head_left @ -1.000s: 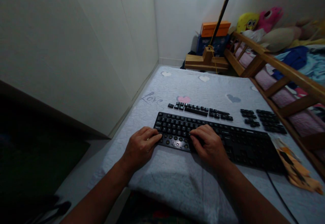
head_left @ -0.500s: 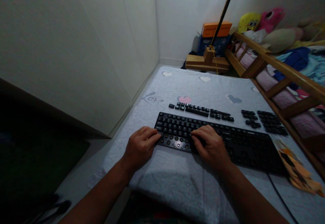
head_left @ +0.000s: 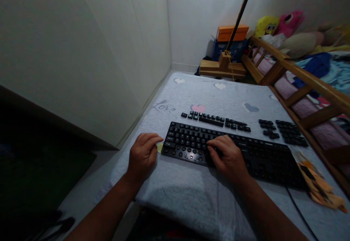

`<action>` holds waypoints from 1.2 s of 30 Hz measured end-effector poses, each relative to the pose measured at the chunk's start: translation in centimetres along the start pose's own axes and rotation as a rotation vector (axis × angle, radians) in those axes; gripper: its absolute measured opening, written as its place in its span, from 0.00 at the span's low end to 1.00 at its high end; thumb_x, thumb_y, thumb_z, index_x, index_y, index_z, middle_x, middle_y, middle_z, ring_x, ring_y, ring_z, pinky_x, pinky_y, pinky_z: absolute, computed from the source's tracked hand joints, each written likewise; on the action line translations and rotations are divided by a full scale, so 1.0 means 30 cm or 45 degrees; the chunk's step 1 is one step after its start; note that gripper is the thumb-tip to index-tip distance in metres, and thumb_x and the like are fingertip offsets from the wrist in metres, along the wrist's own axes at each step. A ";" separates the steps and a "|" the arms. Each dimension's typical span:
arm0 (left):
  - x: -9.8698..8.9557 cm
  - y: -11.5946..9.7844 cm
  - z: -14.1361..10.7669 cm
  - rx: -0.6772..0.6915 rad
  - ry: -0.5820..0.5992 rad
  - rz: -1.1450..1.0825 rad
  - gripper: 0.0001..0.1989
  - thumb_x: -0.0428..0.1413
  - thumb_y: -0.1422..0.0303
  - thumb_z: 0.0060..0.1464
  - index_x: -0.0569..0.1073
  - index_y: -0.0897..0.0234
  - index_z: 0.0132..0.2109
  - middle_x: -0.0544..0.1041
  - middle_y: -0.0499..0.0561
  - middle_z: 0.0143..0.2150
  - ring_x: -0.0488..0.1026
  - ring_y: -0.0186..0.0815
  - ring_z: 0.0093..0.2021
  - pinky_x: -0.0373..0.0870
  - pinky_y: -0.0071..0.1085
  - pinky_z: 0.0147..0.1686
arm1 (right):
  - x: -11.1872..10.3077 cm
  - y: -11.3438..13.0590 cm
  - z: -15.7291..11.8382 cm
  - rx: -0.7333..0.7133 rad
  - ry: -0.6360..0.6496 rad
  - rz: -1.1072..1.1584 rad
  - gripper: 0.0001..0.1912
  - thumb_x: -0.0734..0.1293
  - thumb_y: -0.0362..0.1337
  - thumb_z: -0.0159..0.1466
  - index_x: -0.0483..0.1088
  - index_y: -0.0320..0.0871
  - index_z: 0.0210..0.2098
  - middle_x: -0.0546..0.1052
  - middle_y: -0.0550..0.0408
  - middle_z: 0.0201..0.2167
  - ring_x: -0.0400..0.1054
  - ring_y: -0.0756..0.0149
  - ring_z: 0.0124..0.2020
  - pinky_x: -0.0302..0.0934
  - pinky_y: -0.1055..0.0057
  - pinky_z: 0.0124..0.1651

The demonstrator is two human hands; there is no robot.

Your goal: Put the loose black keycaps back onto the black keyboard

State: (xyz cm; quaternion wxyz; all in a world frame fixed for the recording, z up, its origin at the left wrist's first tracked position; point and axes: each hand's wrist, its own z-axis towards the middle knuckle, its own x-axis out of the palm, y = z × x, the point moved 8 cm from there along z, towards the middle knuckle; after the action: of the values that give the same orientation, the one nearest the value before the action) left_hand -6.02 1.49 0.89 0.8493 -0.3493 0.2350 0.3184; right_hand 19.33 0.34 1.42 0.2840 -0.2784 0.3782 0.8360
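Note:
A black keyboard (head_left: 188, 136) lies slantwise on the cloth-covered surface. Keycaps fill its upper left rows, while round key sockets show bare in the lower left rows. Just off the keyboard's left end rests my left hand (head_left: 143, 153), closed, fingers curled together, with nothing visible in it. Over the keyboard's middle, my right hand (head_left: 225, 153) is bent with thumb and index finger close to the keys; whatever is under its fingers is hidden. Behind the keyboard lie loose black keycaps (head_left: 235, 126) in rows, among them a long space bar (head_left: 211, 121).
More loose keycaps (head_left: 291, 131) lie in groups at the right. Beside the keyboard's right end is an orange cloth-like item (head_left: 318, 186). A cable (head_left: 300, 213) runs toward the front. A wooden bed rail (head_left: 308, 75) borders the right; a pale cabinet (head_left: 90, 51) stands left.
My left hand has moved left, off the keyboard's left edge, uncovering its end keys and a yellow patch on the cloth. My right hand stays nearly in place.

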 end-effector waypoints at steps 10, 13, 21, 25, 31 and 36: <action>0.081 0.049 0.163 -0.207 0.295 -0.127 0.09 0.54 0.70 0.60 0.78 0.63 0.45 0.79 0.53 0.44 0.75 0.40 0.46 0.73 0.36 0.45 | -0.024 -0.016 -0.001 0.013 -0.054 -0.032 0.06 0.64 0.29 0.65 0.73 0.42 0.38 0.76 0.51 0.32 0.68 0.60 0.36 0.64 0.62 0.41; 0.165 0.043 0.261 -0.168 0.508 -0.155 0.10 0.53 0.73 0.58 0.78 0.63 0.45 0.79 0.52 0.42 0.76 0.37 0.42 0.73 0.35 0.44 | -0.025 -0.017 0.001 0.010 -0.046 -0.042 0.06 0.64 0.29 0.65 0.73 0.42 0.38 0.76 0.51 0.32 0.67 0.60 0.36 0.64 0.62 0.41; 0.403 0.094 0.467 -0.156 0.750 -0.040 0.14 0.55 0.75 0.54 0.79 0.64 0.47 0.82 0.54 0.44 0.77 0.35 0.40 0.72 0.33 0.44 | -0.041 -0.031 -0.002 0.036 -0.070 -0.052 0.07 0.63 0.29 0.66 0.73 0.42 0.37 0.76 0.51 0.31 0.68 0.60 0.36 0.64 0.61 0.40; 0.513 0.084 0.521 -0.109 0.877 -0.012 0.13 0.58 0.75 0.50 0.82 0.65 0.43 0.83 0.54 0.40 0.77 0.36 0.39 0.71 0.31 0.42 | -0.042 -0.030 0.000 0.055 -0.065 -0.042 0.07 0.63 0.29 0.65 0.73 0.43 0.37 0.76 0.51 0.31 0.68 0.60 0.36 0.64 0.61 0.40; 0.612 0.083 0.539 -0.122 1.047 0.081 0.13 0.60 0.72 0.47 0.83 0.65 0.41 0.83 0.53 0.33 0.77 0.37 0.33 0.68 0.30 0.34 | -0.043 -0.031 -0.002 0.051 -0.062 -0.037 0.08 0.63 0.29 0.66 0.73 0.43 0.37 0.76 0.50 0.31 0.68 0.59 0.36 0.64 0.61 0.40; 0.631 0.084 0.539 -0.124 1.132 0.156 0.12 0.60 0.71 0.44 0.84 0.64 0.38 0.83 0.53 0.32 0.76 0.37 0.32 0.66 0.30 0.33 | -0.040 -0.031 -0.004 0.059 -0.044 -0.040 0.07 0.63 0.29 0.66 0.73 0.43 0.37 0.75 0.51 0.32 0.67 0.60 0.36 0.63 0.61 0.40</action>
State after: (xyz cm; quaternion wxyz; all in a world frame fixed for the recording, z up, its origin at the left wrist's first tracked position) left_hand 8.08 22.02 -1.57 0.6282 -0.4771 0.5820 0.1977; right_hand 20.83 0.44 1.71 0.3098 -0.2632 0.3880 0.8271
